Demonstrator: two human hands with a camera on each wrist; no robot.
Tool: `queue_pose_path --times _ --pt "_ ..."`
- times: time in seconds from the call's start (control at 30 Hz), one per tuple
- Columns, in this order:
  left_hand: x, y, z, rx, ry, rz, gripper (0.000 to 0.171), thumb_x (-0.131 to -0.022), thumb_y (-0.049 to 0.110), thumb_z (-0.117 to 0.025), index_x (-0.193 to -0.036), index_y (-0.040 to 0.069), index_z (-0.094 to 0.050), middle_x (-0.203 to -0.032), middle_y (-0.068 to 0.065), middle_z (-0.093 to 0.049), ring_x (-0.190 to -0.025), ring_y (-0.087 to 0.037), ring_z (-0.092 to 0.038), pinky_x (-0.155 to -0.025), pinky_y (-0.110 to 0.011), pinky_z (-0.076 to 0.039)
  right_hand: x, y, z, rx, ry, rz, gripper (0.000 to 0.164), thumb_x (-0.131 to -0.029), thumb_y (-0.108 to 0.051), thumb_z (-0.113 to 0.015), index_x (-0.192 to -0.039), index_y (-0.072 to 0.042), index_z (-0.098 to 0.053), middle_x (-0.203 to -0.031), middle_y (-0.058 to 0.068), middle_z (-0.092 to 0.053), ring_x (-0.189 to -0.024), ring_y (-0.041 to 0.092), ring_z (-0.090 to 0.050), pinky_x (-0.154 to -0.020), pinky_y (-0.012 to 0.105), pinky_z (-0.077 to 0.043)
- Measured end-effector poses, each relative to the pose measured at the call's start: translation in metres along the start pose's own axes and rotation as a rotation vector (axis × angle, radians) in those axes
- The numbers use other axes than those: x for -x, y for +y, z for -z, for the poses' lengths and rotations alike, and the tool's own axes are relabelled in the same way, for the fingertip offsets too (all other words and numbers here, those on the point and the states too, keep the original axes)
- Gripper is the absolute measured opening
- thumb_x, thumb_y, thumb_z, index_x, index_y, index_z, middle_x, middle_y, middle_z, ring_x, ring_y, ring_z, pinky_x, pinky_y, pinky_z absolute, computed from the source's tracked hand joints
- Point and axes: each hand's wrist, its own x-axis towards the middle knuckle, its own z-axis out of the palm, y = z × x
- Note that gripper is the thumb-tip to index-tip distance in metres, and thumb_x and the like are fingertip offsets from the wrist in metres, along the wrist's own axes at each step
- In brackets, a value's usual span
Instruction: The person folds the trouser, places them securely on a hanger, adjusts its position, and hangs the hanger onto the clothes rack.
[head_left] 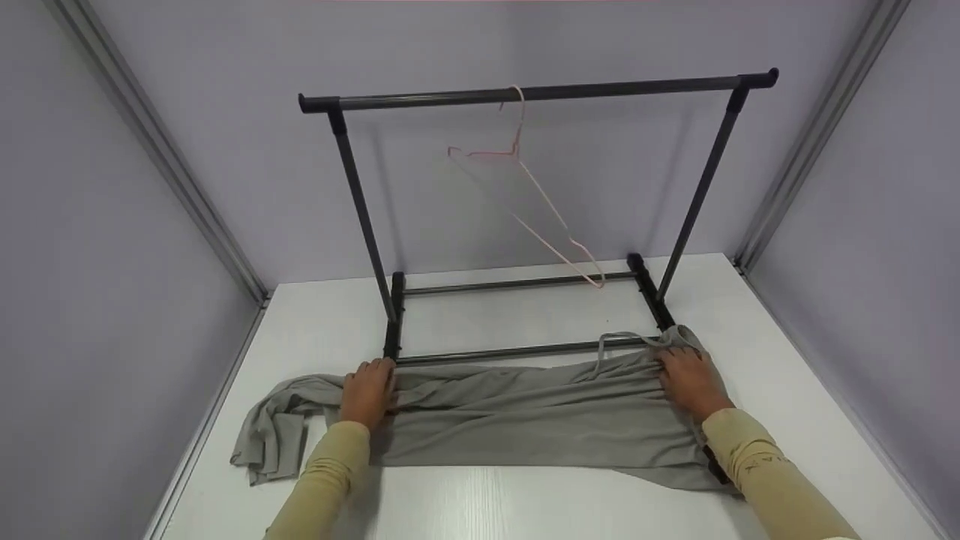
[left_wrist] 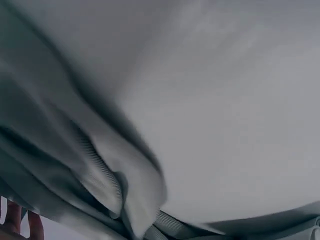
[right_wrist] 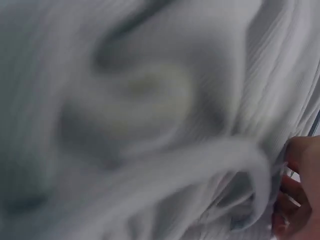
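Holds a wrinkled, soft grey cloth garment (head_left: pixel 540 431) over a glossy white tabletop (head_left: pixel 480 502), stretched crosswise from the bare left hand (head_left: pixel 368 391) to the bare right hand (head_left: pixel 691 381). Grips the far edge at both ends with curled fingers, leaving most of the cloth between the grips and on their near side. Trails a loose, gathered length outward past the left grip. Loops a thin grey cloth strip (head_left: pixel 622 334) just inward of the right grip.

Turns most, judging by the layout, on the way from garment to slim pale pink hanger (head_left: pixel 545 196): up and beyond both grips, between them sideways, with its lower end nearer the right hand. Hangs from a round black rail (head_left: pixel 420 99), roughly parallel to the garment's long axis, on a freestanding black rack (head_left: pixel 361 210).

Includes hanger and rack in the head view only. Adds, in the right wrist view, fingers bent against the cloth and the strip up close. Reveals, in the left wrist view, fine ribbing (left_wrist: pixel 102 172) among the folds, but only fingertips in the lower left corner, too little to confirm that hold.
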Motion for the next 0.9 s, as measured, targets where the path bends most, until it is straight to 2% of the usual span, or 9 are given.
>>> queue_pose_path --times 0.17,0.33,0.4,0.47,0.6,0.67,0.77,0.83,0.9 --pt "-0.018 0.002 0.015 0.05 0.084 0.047 0.01 -0.093 0.016 -0.058 -0.1 0.01 -0.06 -0.09 -0.007 -0.058 -0.084 -0.028 -0.057 -0.063 -0.045 -0.043 -0.005 0.003 0.011 -0.042 -0.08 -0.122 0.05 -0.09 -0.014 -0.053 -0.135 0.003 -0.04 -0.115 0.026 -0.056 -0.101 0.042 -0.053 -0.073 0.055 -0.038" --pt "-0.033 0.004 0.027 0.119 0.175 0.098 0.01 -0.093 0.014 -0.058 -0.1 0.008 -0.061 -0.09 -0.009 -0.056 -0.081 -0.028 -0.056 -0.063 -0.045 -0.046 -0.008 0.001 0.016 -0.221 -0.147 -0.26 0.072 -0.094 -0.015 -0.047 -0.146 0.003 -0.001 -0.084 0.023 -0.061 -0.063 0.033 -0.057 -0.052 0.045 -0.042" --pt "-0.038 0.004 0.03 0.134 0.206 0.114 0.01 -0.092 0.013 -0.059 -0.099 0.007 -0.062 -0.091 -0.01 -0.057 -0.081 -0.028 -0.057 -0.065 -0.046 -0.047 -0.007 0.001 0.019 -0.287 -0.13 -0.323 0.076 -0.094 -0.015 -0.045 -0.144 0.005 0.009 -0.082 0.024 -0.06 -0.057 0.031 -0.055 -0.048 0.042 -0.04" --pt "-0.044 0.005 0.03 0.13 0.238 0.125 0.01 -0.091 0.011 -0.06 -0.099 0.005 -0.063 -0.092 -0.011 -0.057 -0.082 -0.029 -0.057 -0.065 -0.046 -0.048 -0.006 0.002 0.024 -0.361 -0.09 -0.392 0.08 -0.094 -0.015 -0.043 -0.143 0.0 0.018 -0.092 0.029 -0.059 -0.058 0.031 -0.054 -0.047 0.04 -0.04" --pt "-0.05 0.008 0.023 0.104 0.262 0.143 0.011 -0.09 0.01 -0.06 -0.098 0.004 -0.063 -0.095 -0.015 -0.056 -0.086 -0.032 -0.055 -0.064 -0.048 -0.048 -0.008 0.002 0.044 -0.622 0.015 -0.474 0.079 -0.096 -0.021 -0.043 -0.145 -0.005 0.018 -0.103 0.029 -0.054 -0.063 0.02 -0.054 -0.053 0.034 -0.044" --pt "-0.048 0.012 0.017 0.12 0.2 0.125 0.011 -0.09 0.009 -0.06 -0.1 0.005 -0.062 -0.094 -0.013 -0.055 -0.084 -0.03 -0.055 -0.065 -0.046 -0.048 -0.01 0.001 0.057 -0.812 0.054 -0.474 0.074 -0.098 -0.024 -0.042 -0.147 -0.01 0.012 -0.102 0.025 -0.053 -0.064 0.013 -0.053 -0.058 0.03 -0.047" --pt "-0.039 0.022 0.006 0.179 0.016 0.035 0.014 -0.091 0.011 -0.059 -0.104 0.007 -0.06 -0.092 -0.008 -0.057 -0.082 -0.025 -0.057 -0.069 -0.043 -0.048 -0.012 -0.001 0.078 -0.995 0.079 -0.37 0.064 -0.1 -0.027 -0.042 -0.15 -0.013 -0.005 -0.106 0.023 -0.052 -0.071 0.009 -0.056 -0.069 0.028 -0.05" --pt "-0.031 0.03 0.0 0.185 -0.123 -0.042 0.019 -0.09 0.013 -0.061 -0.108 0.009 -0.059 -0.096 -0.006 -0.059 -0.086 -0.024 -0.058 -0.074 -0.043 -0.047 -0.013 -0.004 0.088 -1.041 0.096 -0.269 0.06 -0.1 -0.026 -0.044 -0.15 -0.016 -0.013 -0.102 0.022 -0.054 -0.071 0.011 -0.057 -0.069 0.028 -0.05" --pt "-0.023 0.036 -0.006 0.146 -0.213 -0.105 0.024 -0.089 0.018 -0.064 -0.11 0.01 -0.058 -0.103 -0.009 -0.059 -0.095 -0.029 -0.056 -0.081 -0.048 -0.045 -0.012 -0.009 0.097 -1.051 0.093 -0.158 0.058 -0.1 -0.021 -0.044 -0.15 -0.017 -0.015 -0.097 0.019 -0.055 -0.07 0.014 -0.055 -0.066 0.027 -0.049"
